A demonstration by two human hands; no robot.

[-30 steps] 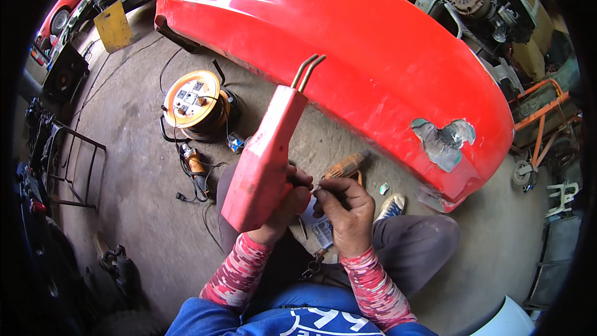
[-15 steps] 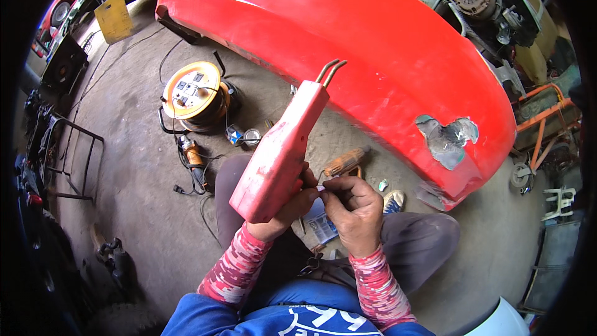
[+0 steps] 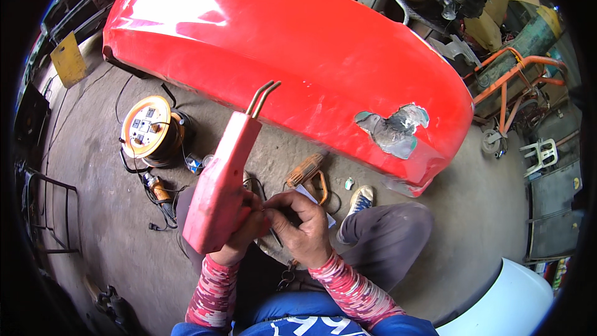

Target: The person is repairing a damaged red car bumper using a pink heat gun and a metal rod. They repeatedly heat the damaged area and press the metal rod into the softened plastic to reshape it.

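Observation:
My left hand (image 3: 239,236) is wrapped round the grip of a worn red hot stapler gun (image 3: 217,180), held tilted with its two bent brass-coloured prongs pointing away from me. Close beside it, my right hand (image 3: 301,227) is closed in a pinch, its fingertips meeting those of the left. Whatever lies between the fingertips is too small and hidden to make out. Beyond the hands a large red car bumper (image 3: 273,43) lies on the floor. A jagged, grey-patched broken area (image 3: 395,130) shows near its right end.
On the concrete floor are an orange heat gun (image 3: 305,171), an orange cable reel (image 3: 146,127) and an orange-and-black corded power tool (image 3: 158,190). An orange trolley frame (image 3: 513,81) stands at right. A pale curved panel (image 3: 504,305) lies lower right.
My view has swung to the right, so the bumper and floor tools sit further left. Both hands stay together at the gun. The whitish bit seen at the fingertips is now hidden.

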